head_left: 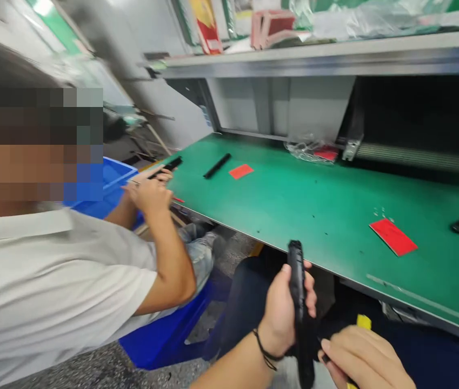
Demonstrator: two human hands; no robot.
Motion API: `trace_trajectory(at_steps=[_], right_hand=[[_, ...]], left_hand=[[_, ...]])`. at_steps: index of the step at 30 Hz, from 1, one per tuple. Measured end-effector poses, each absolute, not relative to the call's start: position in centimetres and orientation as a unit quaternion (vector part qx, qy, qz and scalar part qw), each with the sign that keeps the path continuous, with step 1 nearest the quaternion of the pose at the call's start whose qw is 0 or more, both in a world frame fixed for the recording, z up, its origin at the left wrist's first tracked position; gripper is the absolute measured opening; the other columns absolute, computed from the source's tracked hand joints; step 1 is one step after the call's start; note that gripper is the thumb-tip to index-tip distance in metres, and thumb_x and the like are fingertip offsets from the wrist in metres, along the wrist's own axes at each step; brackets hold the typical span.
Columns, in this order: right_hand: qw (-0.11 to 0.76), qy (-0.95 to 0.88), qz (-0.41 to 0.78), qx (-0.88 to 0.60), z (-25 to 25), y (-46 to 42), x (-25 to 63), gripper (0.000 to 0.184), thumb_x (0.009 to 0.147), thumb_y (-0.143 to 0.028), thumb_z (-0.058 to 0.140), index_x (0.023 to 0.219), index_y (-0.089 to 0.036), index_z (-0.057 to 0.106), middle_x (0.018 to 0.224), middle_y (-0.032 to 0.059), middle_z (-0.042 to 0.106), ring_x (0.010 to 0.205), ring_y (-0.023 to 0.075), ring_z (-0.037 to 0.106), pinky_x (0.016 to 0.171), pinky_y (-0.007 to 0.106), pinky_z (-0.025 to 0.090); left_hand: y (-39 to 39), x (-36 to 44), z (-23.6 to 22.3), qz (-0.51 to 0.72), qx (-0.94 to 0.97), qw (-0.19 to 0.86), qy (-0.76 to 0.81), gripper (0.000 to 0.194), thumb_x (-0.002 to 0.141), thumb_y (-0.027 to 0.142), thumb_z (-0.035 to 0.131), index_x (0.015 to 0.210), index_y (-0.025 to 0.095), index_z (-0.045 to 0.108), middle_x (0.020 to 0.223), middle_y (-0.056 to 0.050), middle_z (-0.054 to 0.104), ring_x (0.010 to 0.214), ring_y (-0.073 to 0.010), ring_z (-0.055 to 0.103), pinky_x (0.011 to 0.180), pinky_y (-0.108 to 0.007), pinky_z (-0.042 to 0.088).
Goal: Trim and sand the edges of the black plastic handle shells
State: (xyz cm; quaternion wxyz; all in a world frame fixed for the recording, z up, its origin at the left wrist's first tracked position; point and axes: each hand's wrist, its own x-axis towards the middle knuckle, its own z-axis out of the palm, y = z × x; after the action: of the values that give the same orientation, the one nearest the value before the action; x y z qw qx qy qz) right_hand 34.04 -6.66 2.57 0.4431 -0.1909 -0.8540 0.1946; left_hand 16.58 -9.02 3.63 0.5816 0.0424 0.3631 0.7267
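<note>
My left hand [280, 308] is wrapped round a long black plastic part [300, 313], held upright just in front of the table's near edge. A dark cord circles that wrist. Close by on the right, my right hand [365, 356] is closed on a yellow-handled tool [364, 322]; its working end is mostly hidden by my fingers, so I cannot tell its kind. The tool hand is beside the lower end of the black part, and whether the two touch is unclear.
A green table [278, 200] bears red cards [393, 236], black parts [217, 166] and a clear plastic bag [308, 151]. Above runs a cluttered shelf [314, 59]. To the left a seated co-worker [71, 281] works on a black piece, near a blue bin [119, 170].
</note>
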Motion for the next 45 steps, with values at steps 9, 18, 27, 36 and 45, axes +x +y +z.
trace_trajectory(at_steps=[9, 18, 27, 36, 45], right_hand=[[0.342, -0.794, 0.342, -0.369, 4.3, -4.0, 30.1, 0.028, 0.101, -0.027, 0.063, 0.128, -0.032, 0.069, 0.096, 0.0066, 0.070, 0.068, 0.0206, 0.065, 0.051, 0.035, 0.053], [0.293, -0.743, 0.525, -0.293, 7.4, -6.1, 27.5, 0.006, 0.091, -0.021, 0.073, 0.093, -0.025, 0.077, 0.078, 0.0003, 0.067, 0.066, 0.0142, 0.062, 0.055, 0.027, 0.048], [0.276, -0.678, 0.596, -0.332, 6.8, -7.1, 26.9, 0.017, 0.090, -0.011, 0.063, 0.076, -0.020, 0.064, 0.074, -0.0024, 0.061, 0.067, 0.0106, 0.054, 0.058, 0.021, 0.041], [0.423, -0.757, 0.389, -0.313, 5.1, -7.1, 28.9, 0.016, 0.098, -0.009, 0.061, 0.089, -0.020, 0.066, 0.078, -0.0014, 0.061, 0.067, 0.0113, 0.056, 0.060, 0.025, 0.044], [0.411, -0.780, 0.405, -0.240, 4.5, -5.0, 31.3, 0.031, 0.097, -0.015, 0.073, 0.126, -0.023, 0.072, 0.095, 0.0046, 0.072, 0.072, 0.0142, 0.063, 0.057, 0.027, 0.051]], left_hand=[[-10.6, 11.8, 5.3, 0.758, 0.107, 0.565, 0.307, 0.044, 0.105, 0.045, 0.045, 0.123, 0.011, 0.066, 0.080, -0.003, 0.055, 0.062, -0.0146, 0.053, 0.055, -0.026, 0.050], [-10.5, 13.9, 5.6, 0.778, 0.164, 0.501, 0.341, 0.046, 0.105, 0.055, 0.050, 0.125, 0.017, 0.066, 0.088, -0.004, 0.057, 0.074, -0.0163, 0.053, 0.067, -0.028, 0.052], [-10.1, 15.2, 5.3, 0.793, 0.232, 0.422, 0.375, 0.043, 0.104, 0.054, 0.054, 0.125, 0.020, 0.070, 0.089, -0.005, 0.060, 0.074, -0.0157, 0.053, 0.068, -0.027, 0.051], [-9.1, 14.9, 5.6, 0.826, 0.163, 0.402, 0.360, 0.040, 0.103, 0.051, 0.053, 0.119, 0.018, 0.069, 0.085, -0.003, 0.059, 0.066, -0.0140, 0.053, 0.058, -0.025, 0.050], [-7.1, 12.0, 6.7, 0.827, -0.011, 0.450, 0.336, 0.041, 0.106, 0.038, 0.033, 0.107, 0.012, 0.065, 0.078, -0.003, 0.053, 0.060, -0.0136, 0.051, 0.050, -0.023, 0.046]])
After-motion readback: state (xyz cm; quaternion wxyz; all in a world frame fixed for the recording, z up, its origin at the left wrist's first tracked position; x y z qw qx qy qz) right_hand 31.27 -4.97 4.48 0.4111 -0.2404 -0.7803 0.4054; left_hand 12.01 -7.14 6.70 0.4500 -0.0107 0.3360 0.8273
